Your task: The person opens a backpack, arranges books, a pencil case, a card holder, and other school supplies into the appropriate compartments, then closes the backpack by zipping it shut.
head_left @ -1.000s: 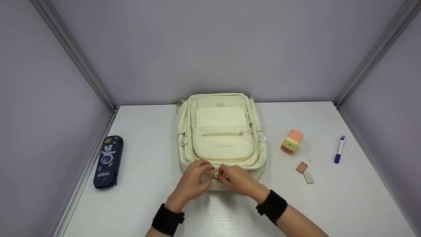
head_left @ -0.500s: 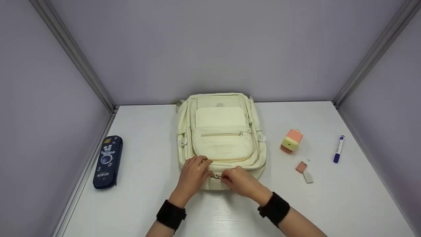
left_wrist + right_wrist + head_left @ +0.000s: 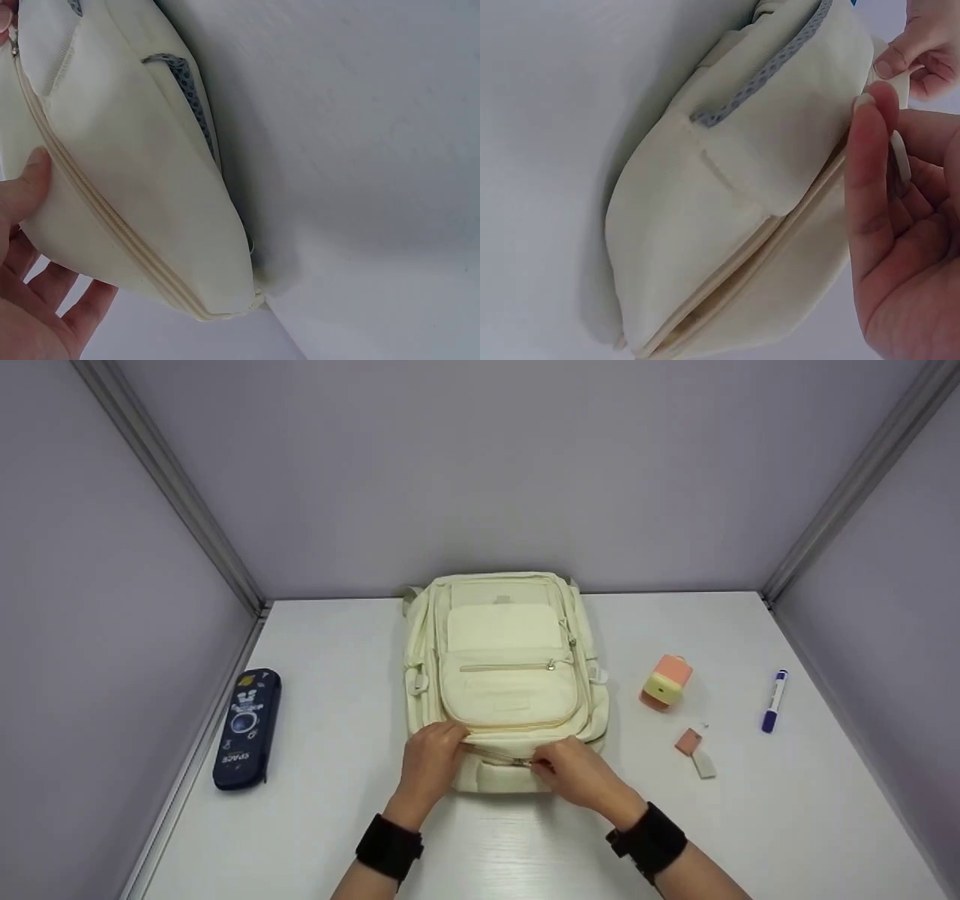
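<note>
A cream backpack (image 3: 510, 690) lies front side up on the white table (image 3: 337, 825). My left hand (image 3: 431, 761) pinches its near left edge; in the left wrist view the thumb (image 3: 30, 184) presses the fabric beside a zipper (image 3: 105, 210) whose two sides meet. At the near edge, my right hand (image 3: 577, 772) pinches the zipper's metal slider end (image 3: 519, 762). The right wrist view shows its fingers curled, with the zipper seam (image 3: 727, 292) parted along the side beyond them. The hand covers most of the pull.
A navy pencil case (image 3: 246, 729) lies at the left. To the right are a pink and yellow block-shaped item (image 3: 666, 681), a small pink piece with a white cap (image 3: 688, 741), and a blue-capped marker (image 3: 775, 701). Walls stand behind and on both sides.
My right hand has moved right along the near zipper, with the slider. My left hand has drawn back left from the middle to the backpack's near left edge.
</note>
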A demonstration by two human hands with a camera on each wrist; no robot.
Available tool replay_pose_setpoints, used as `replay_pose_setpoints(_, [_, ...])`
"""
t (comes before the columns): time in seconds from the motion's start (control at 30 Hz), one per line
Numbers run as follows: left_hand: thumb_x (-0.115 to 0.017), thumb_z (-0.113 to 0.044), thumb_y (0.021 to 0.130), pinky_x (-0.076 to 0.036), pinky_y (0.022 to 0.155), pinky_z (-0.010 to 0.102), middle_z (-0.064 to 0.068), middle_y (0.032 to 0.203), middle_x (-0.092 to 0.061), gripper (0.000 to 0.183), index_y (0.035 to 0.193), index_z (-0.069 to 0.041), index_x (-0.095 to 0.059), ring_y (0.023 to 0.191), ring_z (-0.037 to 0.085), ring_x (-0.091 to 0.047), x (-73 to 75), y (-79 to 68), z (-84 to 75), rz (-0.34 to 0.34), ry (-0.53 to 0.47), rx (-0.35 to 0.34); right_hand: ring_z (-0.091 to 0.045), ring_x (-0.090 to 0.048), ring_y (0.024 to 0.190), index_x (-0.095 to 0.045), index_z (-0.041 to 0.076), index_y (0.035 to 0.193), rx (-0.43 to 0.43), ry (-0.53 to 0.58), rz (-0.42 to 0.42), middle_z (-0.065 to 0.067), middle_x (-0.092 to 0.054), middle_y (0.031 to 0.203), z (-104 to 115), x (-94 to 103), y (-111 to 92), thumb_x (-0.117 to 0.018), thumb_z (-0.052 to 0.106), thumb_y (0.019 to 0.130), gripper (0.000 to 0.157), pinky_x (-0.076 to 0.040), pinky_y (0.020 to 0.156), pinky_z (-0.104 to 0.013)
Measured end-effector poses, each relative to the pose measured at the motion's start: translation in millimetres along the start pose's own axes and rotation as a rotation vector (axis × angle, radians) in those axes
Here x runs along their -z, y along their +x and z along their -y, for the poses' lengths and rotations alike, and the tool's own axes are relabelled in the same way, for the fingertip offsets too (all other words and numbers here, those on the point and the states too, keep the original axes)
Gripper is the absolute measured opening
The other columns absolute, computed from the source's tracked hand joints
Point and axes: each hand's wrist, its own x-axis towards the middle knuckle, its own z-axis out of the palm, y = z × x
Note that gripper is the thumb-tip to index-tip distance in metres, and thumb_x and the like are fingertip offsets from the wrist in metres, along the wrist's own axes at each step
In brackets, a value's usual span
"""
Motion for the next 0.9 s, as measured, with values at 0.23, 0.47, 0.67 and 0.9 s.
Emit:
replay_pose_setpoints(0.23, [-0.078, 0.000, 0.078, -0.051, 0.060, 0.033, -0.001, 0.080, -0.068, 0.016, 0.079, -0.012, -0.067, 0.072, 0.016, -0.065, 1.3, -1.5, -0.7, 0.055, -0.004, 0.037, -0.003, -0.050, 0.063, -0.070, 0.016, 0.080, -0.051, -0.007, 0.020, 0.013, -0.057, 0.072, -16.5, 12.5, -14.6, -0.072, 0.006, 0.088, 0.013, -0.045, 0.058, -0.025])
replay_pose_setpoints(0.47, [-0.079, -0.002, 0.079, -0.051, 0.056, 0.031, -0.001, 0.080, -0.068, 0.016, 0.078, -0.012, -0.066, 0.070, 0.016, -0.064, 2.8, -2.5, -1.1, 0.056, -0.001, 0.038, -0.002, -0.054, 0.061, -0.072, 0.015, 0.084, -0.155, 0.001, 0.027, 0.012, -0.061, 0.073, -33.6, 25.1, -24.6, -0.072, 0.006, 0.088, 0.009, -0.046, 0.055, -0.026])
replay_pose_setpoints(0.67, [-0.080, -0.001, 0.077, -0.050, 0.054, 0.032, -0.001, 0.079, -0.067, 0.018, 0.077, -0.012, -0.065, 0.066, 0.017, -0.063, 3.0, -4.1, -1.3, 0.044, 0.001, 0.028, -0.003, -0.050, 0.054, -0.072, 0.015, 0.083, -0.265, -0.032, 0.019, 0.012, -0.055, 0.065, -54.3, 36.7, -32.6, -0.072, 0.006, 0.088, 0.010, -0.043, 0.050, -0.025])
replay_pose_setpoints(0.9, [-0.081, 0.000, 0.076, -0.052, 0.057, 0.031, 0.000, 0.082, -0.068, 0.020, 0.078, -0.012, -0.065, 0.070, 0.017, -0.064, 2.1, -4.9, -1.6, 0.053, 0.012, 0.016, -0.008, -0.053, 0.063, -0.075, 0.010, 0.086, -0.340, -0.088, -0.017, 0.006, -0.066, 0.076, -78.9, 45.6, -40.1, -0.072, 0.004, 0.087, 0.007, -0.046, 0.059, -0.031])
